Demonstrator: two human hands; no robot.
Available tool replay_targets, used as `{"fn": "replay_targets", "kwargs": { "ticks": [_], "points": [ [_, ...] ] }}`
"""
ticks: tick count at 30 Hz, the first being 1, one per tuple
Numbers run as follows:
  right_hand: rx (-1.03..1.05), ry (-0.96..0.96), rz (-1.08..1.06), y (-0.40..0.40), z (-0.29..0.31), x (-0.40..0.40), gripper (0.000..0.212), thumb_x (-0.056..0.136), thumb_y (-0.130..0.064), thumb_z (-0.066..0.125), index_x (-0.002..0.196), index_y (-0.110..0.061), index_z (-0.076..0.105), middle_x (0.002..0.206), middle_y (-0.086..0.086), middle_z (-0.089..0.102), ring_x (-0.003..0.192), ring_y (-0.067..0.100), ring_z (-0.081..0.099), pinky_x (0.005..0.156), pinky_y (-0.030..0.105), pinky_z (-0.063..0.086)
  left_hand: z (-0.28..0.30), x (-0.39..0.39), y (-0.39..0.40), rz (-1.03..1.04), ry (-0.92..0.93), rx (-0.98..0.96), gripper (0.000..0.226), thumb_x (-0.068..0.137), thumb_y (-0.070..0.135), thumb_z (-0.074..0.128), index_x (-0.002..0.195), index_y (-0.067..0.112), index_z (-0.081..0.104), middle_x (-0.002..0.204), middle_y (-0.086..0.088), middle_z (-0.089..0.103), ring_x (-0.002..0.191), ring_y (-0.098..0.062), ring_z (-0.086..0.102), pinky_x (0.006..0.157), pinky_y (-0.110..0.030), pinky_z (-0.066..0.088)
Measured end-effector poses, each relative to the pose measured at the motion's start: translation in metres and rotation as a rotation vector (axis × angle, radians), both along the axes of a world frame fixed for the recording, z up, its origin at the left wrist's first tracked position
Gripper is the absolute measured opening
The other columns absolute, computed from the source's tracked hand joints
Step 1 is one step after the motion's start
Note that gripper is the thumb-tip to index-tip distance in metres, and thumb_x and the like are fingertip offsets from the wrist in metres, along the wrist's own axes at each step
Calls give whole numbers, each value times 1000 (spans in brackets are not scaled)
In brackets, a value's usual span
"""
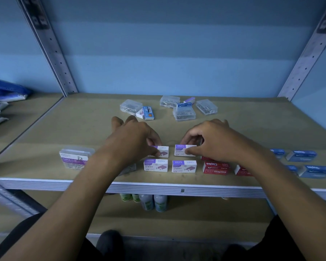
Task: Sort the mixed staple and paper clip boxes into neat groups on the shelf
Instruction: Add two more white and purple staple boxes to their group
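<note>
Your left hand (137, 140) and right hand (211, 142) each pinch a purple staple box (163, 151), long axes left-right, just behind the front pair (155, 165).

One head cam, wide-angle: looks fwd and down, close over shelf (177, 129) front edge; far wall in view.

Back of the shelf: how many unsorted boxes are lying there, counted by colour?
Clear plastic paper clip cases: 4
Blue cardboard staple boxes: 2
Purple-and-white cardboard box: 1
White cardboard box with reddish end: 1
Total: 8
</note>
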State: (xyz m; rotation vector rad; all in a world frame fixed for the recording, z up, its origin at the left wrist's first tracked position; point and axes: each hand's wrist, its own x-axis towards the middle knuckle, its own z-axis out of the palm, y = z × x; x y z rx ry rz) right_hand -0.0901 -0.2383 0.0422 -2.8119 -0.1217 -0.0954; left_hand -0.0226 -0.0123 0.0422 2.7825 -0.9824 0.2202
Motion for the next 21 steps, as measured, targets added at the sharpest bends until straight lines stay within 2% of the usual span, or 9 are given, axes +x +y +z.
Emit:
{"fn": "replay_targets", "kwargs": {
  "ticks": [9,13,18,21],
  "points": [
    [-11,26,7,1,-2,1,17,82,-49,76,98,-42,75,88,-28,73,87,-13,57,104,44,36,-1,0,0,-3,0,5,24,76,58,72,95,44,73,87,20,70,107,-11,40,84,-37,19],
    [70,14,14,1,-1,0,21,80,-57,74,97,-44,74,85,-30,72,88,-9,63,103,46,43,-2,2,2,-20,16,0,27,74,60,72,96,43,72,89,22,70,109,-10,40,86,-37,20],
    [182,-36,10,-5,1,0,13,83,-49,73,94,-41,76,85,-29,72,86,-10,64,94,36,52,-3,7,4,-14,37,-52,36,69,71,67,93,45,70,86,26,69,105,-7,40,89,-38,24],
    [216,-54,-24,-12,1,1,10,85,-41,73,94,-39,77,88,-25,73,86,-8,65,87,27,55,-4,8,1,-3,31,-87,37,73,75,58,92,45,70,90,27,69,108,-7,43,90,-38,25]
  ]
}}
